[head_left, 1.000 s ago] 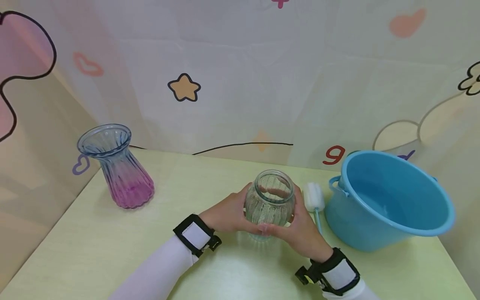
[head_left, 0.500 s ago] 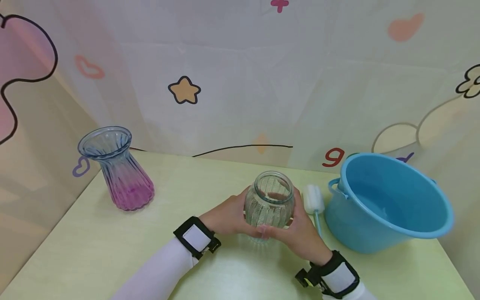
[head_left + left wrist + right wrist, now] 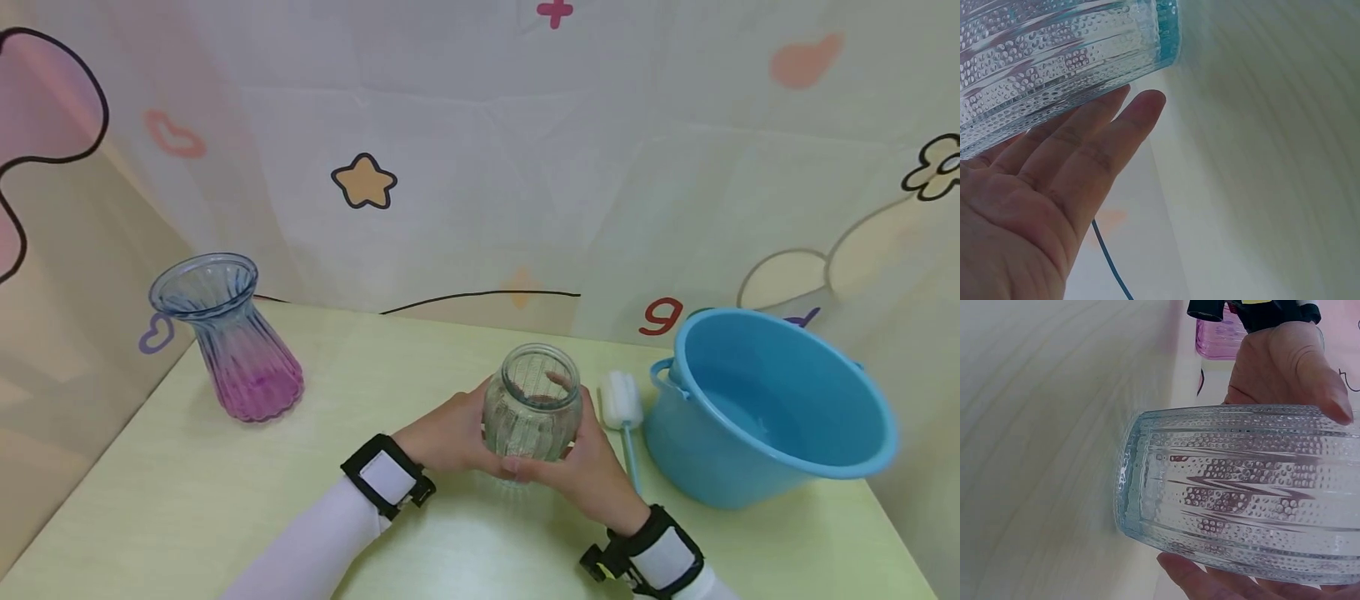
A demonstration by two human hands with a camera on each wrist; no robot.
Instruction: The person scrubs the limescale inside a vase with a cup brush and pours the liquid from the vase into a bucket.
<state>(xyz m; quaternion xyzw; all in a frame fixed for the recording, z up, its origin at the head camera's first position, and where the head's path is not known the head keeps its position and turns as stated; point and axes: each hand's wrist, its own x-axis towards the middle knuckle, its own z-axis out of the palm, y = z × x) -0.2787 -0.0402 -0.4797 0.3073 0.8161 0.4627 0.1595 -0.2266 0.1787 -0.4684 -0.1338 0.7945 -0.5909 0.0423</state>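
Note:
A clear ribbed glass jar (image 3: pixel 531 429) with a wide round mouth stands upright between both hands, its base right at the pale tabletop. My left hand (image 3: pixel 453 433) grips its left side, thumb across the front. From the other side my right hand (image 3: pixel 600 479) holds it, and the two thumbs meet low on the near face. In the left wrist view, the long fingers of the left hand (image 3: pixel 1054 169) lie along the dimpled glass. The right wrist view shows the right fingers (image 3: pixel 1210 584) under the jar's edge and the left hand opposite.
A blue-to-pink glass vase (image 3: pixel 251 358) stands at the back left. Right of the hands lies a bottle brush (image 3: pixel 621 402) with a white sponge head and blue handle, beside a blue bucket (image 3: pixel 720 433). A printed cloth (image 3: pixel 465 167) hangs behind the table.
The head view has shifted slightly, so everything sits a little further left. Both hands keep their hold on the jar; less of the fingers shows through its neck.

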